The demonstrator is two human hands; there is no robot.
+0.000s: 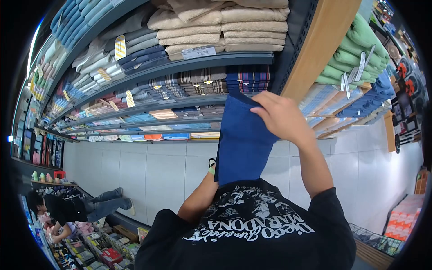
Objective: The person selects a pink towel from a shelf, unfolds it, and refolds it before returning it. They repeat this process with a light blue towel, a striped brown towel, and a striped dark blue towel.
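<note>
A folded dark blue cloth (pixel 246 139) hangs upright in front of my chest. My right hand (pixel 278 112) pinches its upper right corner between thumb and fingers. On the other side, my left forearm reaches up behind the cloth's lower left edge; the cloth hides my left hand, so its fingers cannot be made out. Just beyond the cloth are shelves with stacked folded textiles, among them beige towels (pixel 193 36) above a price label (pixel 199 53) and dark plaid ones (pixel 247 78).
Green towels (pixel 355 54) with hanging tags are stacked at the upper right, past a wooden shelf post (pixel 317 40). At the lower left another person (pixel 67 207) in a dark top stands by a goods display. Orange and white packages (pixel 400 222) sit at the lower right.
</note>
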